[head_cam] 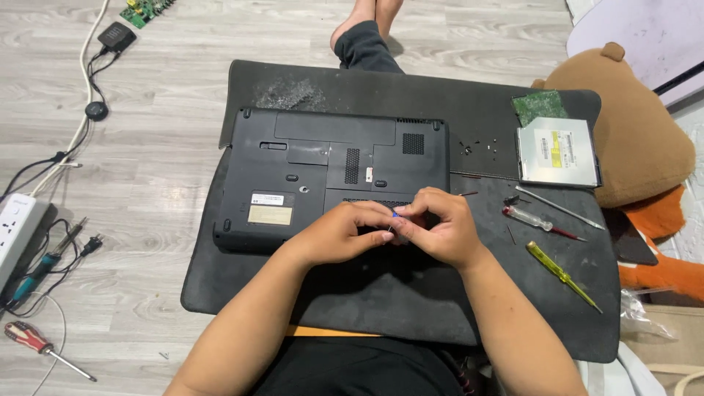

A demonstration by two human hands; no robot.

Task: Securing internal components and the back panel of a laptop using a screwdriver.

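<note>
Black plastic fills the middle of the view: a laptop (334, 172) lies upside down on a dark mat (411, 293) spread over the grey wooden floor (161, 183). Both hands meet just over the laptop's near edge. The left hand (341, 233) and the right hand (440, 231) touch each other, their fingers (411, 220) pressed together around a small tool with a blue tip (395, 215); most of it is hidden, so what kind it is cannot be told.

To the right on the mat lie a red-handled screwdriver (541, 222), a yellow screwdriver (563, 276) and a thin metal rod (559, 207), all well apart from the hands. Farther back sits a silver disc drive (557, 152) with a few tiny screws (478, 147) beside it. A brown stuffed toy (642, 139) rests at the mat's right edge. On the floor at left are a white power strip (16, 227), black cables (66, 158) and another red screwdriver (44, 348).
</note>
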